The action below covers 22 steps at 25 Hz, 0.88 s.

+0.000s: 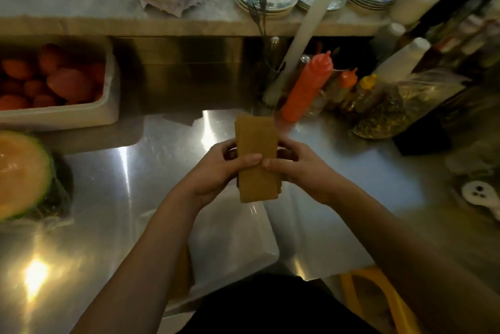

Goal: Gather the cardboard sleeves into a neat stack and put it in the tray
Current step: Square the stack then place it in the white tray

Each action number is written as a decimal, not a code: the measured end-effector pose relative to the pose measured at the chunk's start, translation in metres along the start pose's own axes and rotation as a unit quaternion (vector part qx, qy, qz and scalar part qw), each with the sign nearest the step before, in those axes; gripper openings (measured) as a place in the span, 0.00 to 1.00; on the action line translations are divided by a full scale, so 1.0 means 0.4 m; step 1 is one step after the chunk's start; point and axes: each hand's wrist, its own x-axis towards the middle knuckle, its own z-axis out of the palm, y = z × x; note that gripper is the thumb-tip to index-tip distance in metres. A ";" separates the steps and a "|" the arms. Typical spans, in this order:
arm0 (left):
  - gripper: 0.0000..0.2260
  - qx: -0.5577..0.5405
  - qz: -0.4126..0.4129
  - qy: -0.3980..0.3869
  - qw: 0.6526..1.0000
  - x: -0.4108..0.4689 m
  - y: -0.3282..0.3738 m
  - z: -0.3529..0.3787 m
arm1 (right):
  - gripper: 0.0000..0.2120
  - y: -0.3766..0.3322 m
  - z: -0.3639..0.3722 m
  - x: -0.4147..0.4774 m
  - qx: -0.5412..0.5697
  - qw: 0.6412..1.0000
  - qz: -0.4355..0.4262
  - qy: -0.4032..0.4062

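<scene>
In the head view, the left hand (216, 171) and the right hand (300, 168) together hold a flat brown stack of cardboard sleeves (257, 160) above the shiny steel worktop (113, 198). The fingers of both hands are closed on the stack's long sides, and the thumbs press on its top face. The sleeves seem already gathered, but the lower edges are not yet fully even. I judge that the placing is still left. A pale rectangular tray (232, 241) lies just under the hands, between the forearms; its near part is hidden, and whether it is the target tray I cannot tell.
</scene>
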 end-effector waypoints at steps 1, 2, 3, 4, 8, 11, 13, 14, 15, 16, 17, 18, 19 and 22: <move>0.33 0.031 0.000 -0.016 0.999 0.008 -0.007 0.032 | 0.37 0.020 -0.031 -0.026 -0.012 1.000 -0.022 0.008; 0.35 0.066 0.003 -0.029 0.997 0.014 -0.014 0.059 | 0.35 0.039 -0.062 -0.050 -0.025 0.999 -0.043 0.009; 0.36 0.103 0.004 -0.037 0.994 0.018 -0.025 0.092 | 0.34 0.061 -0.096 -0.073 -0.041 0.997 -0.060 0.002; 0.37 0.137 0.006 -0.039 0.990 0.020 -0.036 0.121 | 0.34 0.081 -0.127 -0.090 -0.059 0.995 -0.075 -0.004; 0.37 0.215 0.026 -0.003 0.976 0.043 -0.102 0.251 | 0.39 0.176 -0.241 -0.122 -0.119 0.985 -0.123 -0.035; 0.37 0.239 0.032 0.019 0.970 0.057 -0.167 0.331 | 0.41 0.247 -0.304 -0.130 -0.148 0.979 -0.133 -0.051; 0.38 0.232 0.031 0.030 0.972 0.064 -0.216 0.392 | 0.40 0.304 -0.347 -0.140 -0.158 0.975 -0.138 -0.070; 0.39 0.228 0.029 0.041 0.972 0.065 -0.242 0.422 | 0.40 0.333 -0.366 -0.145 -0.162 0.974 -0.139 -0.079; 0.39 0.227 0.029 0.052 0.972 0.067 -0.262 0.447 | 0.41 0.358 -0.380 -0.146 -0.167 0.972 -0.141 -0.086; 0.38 0.230 0.029 0.064 0.971 0.072 -0.284 0.470 | 0.41 0.382 -0.394 -0.145 -0.171 0.970 -0.143 -0.095; 0.38 0.232 0.028 0.075 0.969 0.075 -0.302 0.492 | 0.42 0.401 -0.404 -0.142 -0.172 0.968 -0.146 -0.105; 0.37 0.237 0.029 0.086 0.967 0.080 -0.314 0.508 | 0.43 0.414 -0.411 -0.137 -0.175 0.966 -0.153 -0.114; 0.37 0.242 0.027 0.098 0.965 0.087 -0.327 0.523 | 0.43 0.430 -0.417 -0.130 -0.178 0.964 -0.155 -0.122; 0.37 0.266 0.039 0.131 0.954 0.100 -0.340 0.550 | 0.44 0.454 -0.418 -0.112 -0.179 0.964 -0.147 -0.127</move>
